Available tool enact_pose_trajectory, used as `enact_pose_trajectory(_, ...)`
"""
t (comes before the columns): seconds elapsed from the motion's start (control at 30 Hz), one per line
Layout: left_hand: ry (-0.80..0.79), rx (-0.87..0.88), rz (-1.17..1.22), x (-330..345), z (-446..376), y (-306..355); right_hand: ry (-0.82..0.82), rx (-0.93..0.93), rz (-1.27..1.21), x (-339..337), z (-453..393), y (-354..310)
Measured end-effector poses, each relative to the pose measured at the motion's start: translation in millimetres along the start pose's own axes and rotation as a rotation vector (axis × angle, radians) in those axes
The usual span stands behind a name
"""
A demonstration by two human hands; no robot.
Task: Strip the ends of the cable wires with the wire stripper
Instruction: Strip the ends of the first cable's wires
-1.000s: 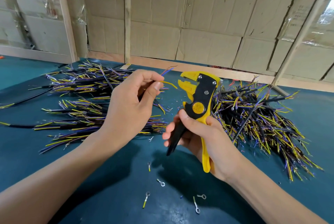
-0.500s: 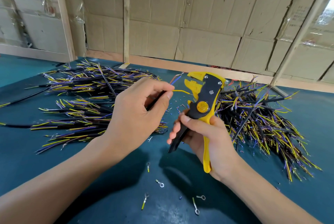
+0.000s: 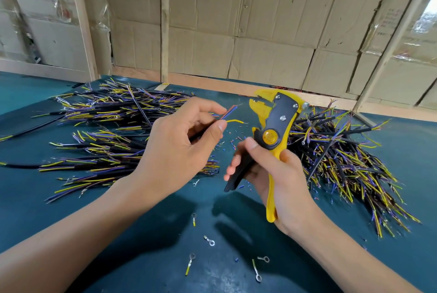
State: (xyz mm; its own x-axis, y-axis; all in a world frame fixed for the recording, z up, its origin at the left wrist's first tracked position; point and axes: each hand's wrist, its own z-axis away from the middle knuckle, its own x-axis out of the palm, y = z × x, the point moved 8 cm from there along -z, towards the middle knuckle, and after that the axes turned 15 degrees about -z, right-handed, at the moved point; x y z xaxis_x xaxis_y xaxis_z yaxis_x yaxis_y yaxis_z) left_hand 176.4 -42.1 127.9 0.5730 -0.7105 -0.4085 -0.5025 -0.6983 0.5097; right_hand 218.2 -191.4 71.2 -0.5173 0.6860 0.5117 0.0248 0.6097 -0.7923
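My left hand (image 3: 179,148) pinches a black cable between thumb and fingers. Its thin wires (image 3: 233,120), one yellow, one blue and one red, stick out to the right. The yellow wire's tip ends just left of the jaws of the yellow and black wire stripper (image 3: 272,136). My right hand (image 3: 279,176) grips the stripper by its handles, jaws up and turned left. The handles are spread apart and the jaws stand open. Most of the held cable is hidden behind my left hand.
A large pile of black cables with yellow and purple wires (image 3: 113,131) lies on the left of the teal table (image 3: 142,257). A second pile (image 3: 343,157) lies at the right. Loose ring terminals (image 3: 210,241) and cut insulation bits dot the table. Cardboard walls close the back.
Both hands have risen a little and drawn closer together. The yellow wire's tip has come up to the stripper's jaws.
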Motion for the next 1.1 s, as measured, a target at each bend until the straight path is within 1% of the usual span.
enact_pose_trajectory(0.13, -0.076, 0.046, -0.028, 8, 2, 3, 0.048, -0.06, -0.041, -2, 0, -10)
enact_pose_trajectory(0.23, -0.126, 0.133, -0.091, 12, 3, 9, 0.081, -0.076, -0.062, -3, -1, -13)
enact_pose_trajectory(0.33, -0.138, 0.244, -0.185, 13, 4, 15, 0.098, -0.082, -0.064, -4, -3, -16)
enact_pose_trajectory(0.43, -0.144, 0.3, -0.243, 15, 6, 18, 0.125, -0.098, -0.018, -9, -3, -20)
enact_pose_trajectory(0.5, -0.134, 0.3, -0.251, 16, 7, 19, 0.126, -0.099, -0.005, -10, -3, -21)
enact_pose_trajectory(0.63, -0.102, 0.244, -0.26, 16, 9, 21, 0.127, -0.071, -0.02, -10, -2, -16)
enact_pose_trajectory(0.83, -0.06, 0.216, -0.338, 16, 7, 21, 0.107, -0.092, -0.005, -8, -1, -17)
enact_pose_trajectory(0.9, -0.019, 0.206, -0.345, 12, 6, 21, 0.094, -0.06, -0.024, -6, -1, -16)
enact_pose_trajectory(1.0, 0.137, 0.152, -0.35, -5, 2, 20, 0.063, 0.027, -0.034, -2, 1, -10)
enact_pose_trajectory(1.1, 0.268, 0.131, -0.35, -22, -3, 21, 0.041, 0.058, 0.073, 1, 3, -6)
